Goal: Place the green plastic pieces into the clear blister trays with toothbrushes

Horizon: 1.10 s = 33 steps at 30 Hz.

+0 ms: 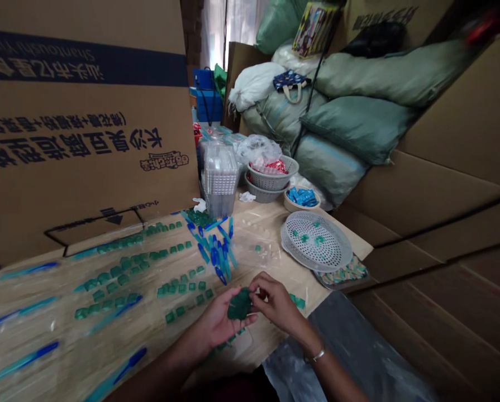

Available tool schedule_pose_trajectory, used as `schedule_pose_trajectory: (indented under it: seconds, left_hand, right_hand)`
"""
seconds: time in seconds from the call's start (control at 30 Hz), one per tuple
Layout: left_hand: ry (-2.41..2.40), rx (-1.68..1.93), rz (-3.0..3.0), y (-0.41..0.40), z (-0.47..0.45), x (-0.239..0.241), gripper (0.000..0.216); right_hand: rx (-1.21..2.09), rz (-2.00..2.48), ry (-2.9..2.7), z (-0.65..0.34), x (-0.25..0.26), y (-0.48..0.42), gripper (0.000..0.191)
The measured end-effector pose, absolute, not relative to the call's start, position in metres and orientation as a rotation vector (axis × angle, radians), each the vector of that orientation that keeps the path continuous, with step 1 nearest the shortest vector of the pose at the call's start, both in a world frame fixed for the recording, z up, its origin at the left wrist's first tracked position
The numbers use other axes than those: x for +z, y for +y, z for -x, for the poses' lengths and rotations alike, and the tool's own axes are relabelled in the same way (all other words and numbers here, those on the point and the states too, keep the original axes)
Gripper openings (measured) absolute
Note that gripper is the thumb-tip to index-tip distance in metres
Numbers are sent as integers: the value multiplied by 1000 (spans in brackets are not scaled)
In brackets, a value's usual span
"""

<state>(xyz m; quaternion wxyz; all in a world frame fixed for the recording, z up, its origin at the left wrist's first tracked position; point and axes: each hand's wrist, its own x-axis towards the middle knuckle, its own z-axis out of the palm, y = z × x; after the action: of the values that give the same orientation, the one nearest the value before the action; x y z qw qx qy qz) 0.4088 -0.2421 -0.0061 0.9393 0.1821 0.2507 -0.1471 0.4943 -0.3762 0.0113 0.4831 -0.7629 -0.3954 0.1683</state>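
Observation:
A flat dark green piece (239, 305), soft-looking with an uneven outline, rests in my left hand (222, 317), whose thumb and fingers close around it. My right hand (270, 298) pinches the right edge of that same piece between thumb and fingertips. Both hands are just above the near side of the table. Small green translucent cubes (189, 287) lie in rows to the left of my hands. Beyond the hands is a loose pile of blue pen-like sticks (220, 251). A few more green pieces (298, 301) show beside my right wrist, partly hidden by it.
A large cardboard box (86, 139) walls off the table's far left. Clear plastic containers (220, 178), grey baskets (275, 177), a bowl of blue packets (302, 197) and a perforated round tray (317, 241) line the far side. Stuffed sacks (358, 128) and cartons (451, 178) stand at right.

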Motion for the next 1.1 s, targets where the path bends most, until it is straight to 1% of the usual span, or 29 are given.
schedule_pose_trajectory:
  seconds: [0.07,0.17,0.37,0.43,0.53,0.63,0.77,0.8,0.93,1.1]
  left_hand:
    - [531,-271,-410,-240,-409,-9,13]
    - [576,-191,-495,-239,-409,-10,23]
    - [648,-75,-753,-247,-412,-7,37]
    - [669,-59,-794,-247,-414,-9,40]
    - [673,-83,-753,-246,-414,-12,38]
    - [666,-101,-702,-244,-412,-12,35]
    - [621,-89,-736,-242,-411,-11,36]
    - [617,-79,-758,-241,-412,-11,36]
    - [634,-77,-807,-239,-415,-11,34]
    - [618,-140,-873,-242,-414,-8,27]
  right_hand:
    - [395,1855,-889,-496,7,-376,7]
    - [354,1848,-812,-497,2,-376,4]
    - [249,1855,-900,-486,-3,-371,9]
    - [247,1858,-853,-484,-7,-370,9]
    - [368,1776,-622,-485,-15,-369,6]
    - [507,1611,-438,-486,-19,-370,13]
    - [424,1616,-452,-485,-17,-373,15]
    - [448,1592,-473,-485,-15,-374,15]
    - [720,1399,-476,-493,-13,-381,20]
    - [892,1316,-457,-504,-15,-389,29]
